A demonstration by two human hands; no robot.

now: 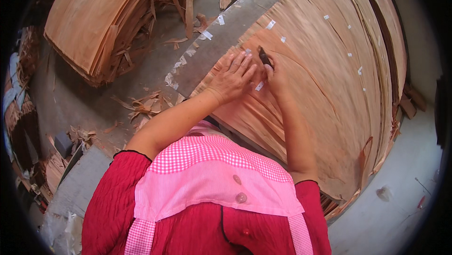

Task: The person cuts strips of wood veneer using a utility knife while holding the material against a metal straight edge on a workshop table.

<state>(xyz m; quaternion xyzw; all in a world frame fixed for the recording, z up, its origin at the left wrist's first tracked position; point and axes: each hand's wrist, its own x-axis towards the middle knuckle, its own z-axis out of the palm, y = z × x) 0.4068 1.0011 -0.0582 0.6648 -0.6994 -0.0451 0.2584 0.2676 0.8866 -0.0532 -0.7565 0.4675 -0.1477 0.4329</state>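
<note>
A broad stack of thin wood veneer sheets [301, 99] lies in front of me, its top sheet wrinkled and dotted with small white tape pieces [270, 24]. Flat on the sheet near its left edge rests my left hand [233, 78], fingers spread and pointing away. Just right of it, my right hand [277, 74] is closed round a short dark knife [263, 56], whose tip points up and to the left. One piece of white tape [259, 86] sits between the two hands.
A grey board [226, 34] with tape bits along its edge runs beside the stack. At the upper left stands another veneer pile [103, 15]. Torn veneer scraps [146, 104] litter the floor, and a grey panel [77, 179] is at the lower left.
</note>
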